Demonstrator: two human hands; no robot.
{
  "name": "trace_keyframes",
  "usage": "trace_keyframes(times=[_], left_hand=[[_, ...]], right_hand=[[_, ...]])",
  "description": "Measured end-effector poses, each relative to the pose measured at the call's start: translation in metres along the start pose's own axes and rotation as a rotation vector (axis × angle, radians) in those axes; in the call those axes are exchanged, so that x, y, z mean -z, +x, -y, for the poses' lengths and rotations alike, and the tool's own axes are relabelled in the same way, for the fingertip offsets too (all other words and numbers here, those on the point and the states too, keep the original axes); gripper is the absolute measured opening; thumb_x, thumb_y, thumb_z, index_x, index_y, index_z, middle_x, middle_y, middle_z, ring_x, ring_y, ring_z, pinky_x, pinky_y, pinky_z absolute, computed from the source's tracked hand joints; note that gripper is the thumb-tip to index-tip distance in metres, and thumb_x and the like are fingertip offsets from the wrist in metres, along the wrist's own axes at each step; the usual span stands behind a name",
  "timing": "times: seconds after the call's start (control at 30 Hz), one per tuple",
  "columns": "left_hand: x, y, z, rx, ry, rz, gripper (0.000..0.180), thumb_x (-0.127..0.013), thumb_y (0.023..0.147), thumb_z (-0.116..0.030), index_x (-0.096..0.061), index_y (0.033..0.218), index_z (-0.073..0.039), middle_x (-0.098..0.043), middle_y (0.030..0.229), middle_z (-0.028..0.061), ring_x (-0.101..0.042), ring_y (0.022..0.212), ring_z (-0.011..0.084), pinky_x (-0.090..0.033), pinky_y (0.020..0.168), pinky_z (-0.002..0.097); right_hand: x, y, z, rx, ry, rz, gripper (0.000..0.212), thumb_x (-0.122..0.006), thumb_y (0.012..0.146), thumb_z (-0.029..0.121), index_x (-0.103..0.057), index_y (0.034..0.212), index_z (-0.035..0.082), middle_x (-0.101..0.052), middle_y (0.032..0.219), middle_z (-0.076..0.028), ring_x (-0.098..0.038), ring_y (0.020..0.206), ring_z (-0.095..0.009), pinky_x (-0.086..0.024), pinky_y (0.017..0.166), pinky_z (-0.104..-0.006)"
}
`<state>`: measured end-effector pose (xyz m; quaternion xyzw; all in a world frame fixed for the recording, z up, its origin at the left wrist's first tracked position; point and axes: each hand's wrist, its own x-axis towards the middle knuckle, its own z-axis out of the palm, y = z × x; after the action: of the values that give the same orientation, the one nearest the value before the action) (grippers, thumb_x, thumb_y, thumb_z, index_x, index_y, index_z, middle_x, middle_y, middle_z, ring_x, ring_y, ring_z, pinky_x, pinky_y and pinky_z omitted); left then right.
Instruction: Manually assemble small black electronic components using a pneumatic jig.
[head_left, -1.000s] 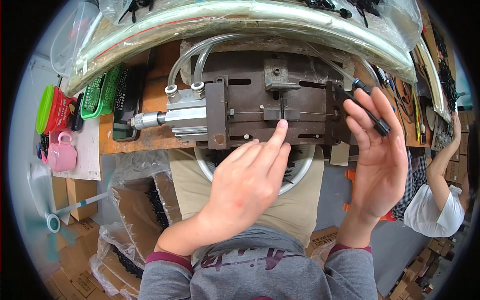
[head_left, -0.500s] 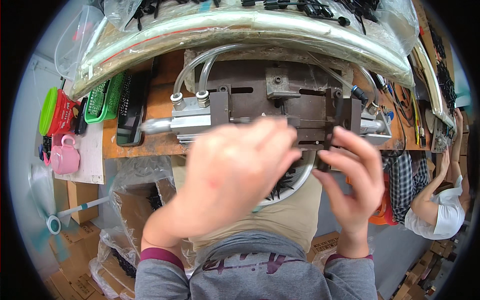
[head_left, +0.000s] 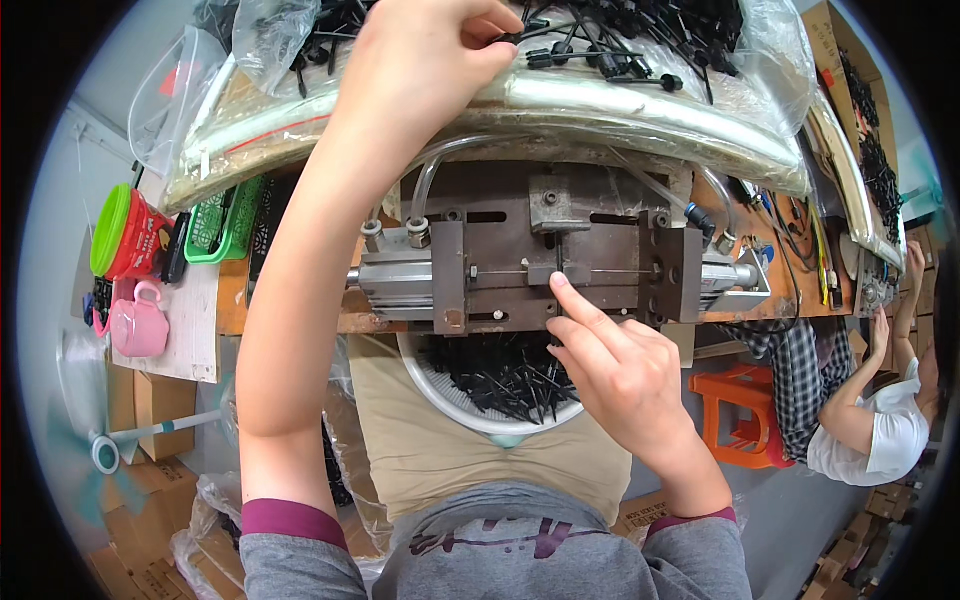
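Observation:
My left hand (head_left: 425, 50) reaches over the padded rim at the back, thumb and fingers closed around one of the black plastic parts (head_left: 510, 39). My right hand (head_left: 630, 385) is at the middle of a brown metal jig (head_left: 600, 255). Its index finger is stretched out, the tip touching a small dark block (head_left: 542, 273) at the jig's centre. Below it, the thumb and another finger close on the lower end of a thin black rod (head_left: 554, 340), mostly hidden by the fingers. Above the fingertip, a thin dark shaft runs up toward a metal bracket (head_left: 550, 203).
Silver air cylinders (head_left: 395, 285) with clear hoses flank the jig. A white round basin (head_left: 415, 375) of black parts sits at my lap. At left are a green basket (head_left: 240, 225), a pink cup (head_left: 140, 325) and a fan (head_left: 105, 453). A co-worker (head_left: 870, 435) sits at right beside an orange stool (head_left: 735, 400).
My left hand has gone from above the jig to the pile of black parts at the back. My right hand has shifted left to the jig's centre, its index finger now extended.

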<state>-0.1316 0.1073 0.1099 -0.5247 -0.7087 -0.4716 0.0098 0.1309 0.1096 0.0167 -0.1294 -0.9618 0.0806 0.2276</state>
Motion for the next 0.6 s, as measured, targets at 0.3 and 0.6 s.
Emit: trace_keyframes(times=[0.3, 0.6], left_hand=[[0.028, -0.09, -0.034, -0.203, -0.166, -0.005, 0.027, -0.085, 0.071, 0.004, -0.076, 0.097, 0.0, -0.063, 0.099, 0.0057, -0.064, 0.078, 0.0086, -0.054, 0.064, 0.0176], [-0.001, -0.166, -0.046, -0.215, -0.12, 0.236, 0.03, -0.083, 0.074, -0.004, -0.073, 0.102, 0.002, -0.065, 0.13, 0.0193, -0.071, 0.086, 0.022, -0.059, 0.073, 0.0319]], right_hand=[[0.038, 0.047, -0.032, 0.085, 0.068, -0.101, 0.025, -0.078, 0.077, 0.011, -0.066, 0.097, 0.006, -0.07, 0.102, -0.011, -0.068, 0.072, -0.027, -0.056, 0.065, -0.0365], [0.069, 0.191, -0.118, 0.497, -0.623, -0.175, 0.034, -0.068, 0.083, 0.004, -0.065, 0.117, 0.007, -0.07, 0.109, -0.012, -0.067, 0.089, -0.026, -0.056, 0.079, -0.035]])
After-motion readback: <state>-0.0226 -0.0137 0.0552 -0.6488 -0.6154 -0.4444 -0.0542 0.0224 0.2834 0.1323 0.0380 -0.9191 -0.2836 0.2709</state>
